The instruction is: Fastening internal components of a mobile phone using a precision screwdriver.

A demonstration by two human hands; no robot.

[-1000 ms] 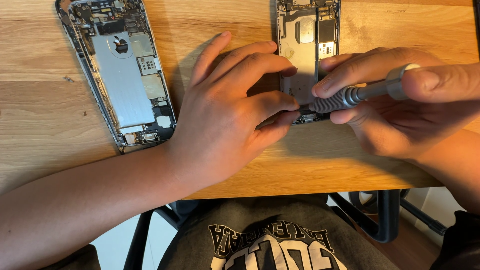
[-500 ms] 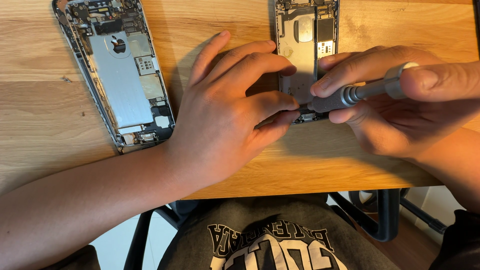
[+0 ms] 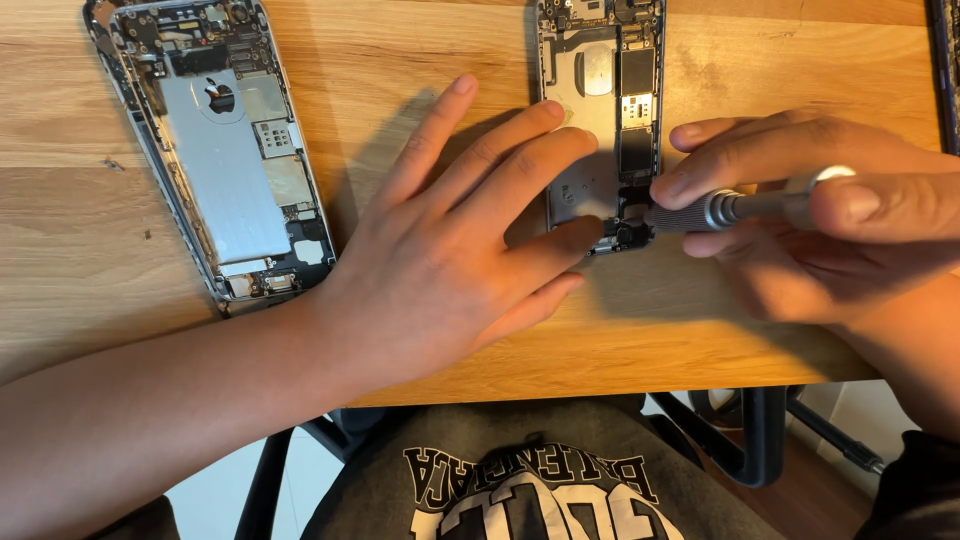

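Opened phone [image 3: 598, 110]: far right on desk [image 3: 420, 90], thin, stiff, fragile inside; best pinned by frame edges.
Left hand [image 3: 450, 260]: flat, fingers spread, pressing phone.
Right hand [image 3: 830, 240]: closed round screwdriver [image 3: 715, 212].

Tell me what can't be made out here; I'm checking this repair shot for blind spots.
Head view only:
- Screwdriver tip: hidden where it meets the opened phone, between left hand and right hand.
- That phone's bottom-left corner: covered by left fingers.
- Its top: cut off by the frame edge.
- Screws: too small to tell.
- Dark object: cut off at the right edge.
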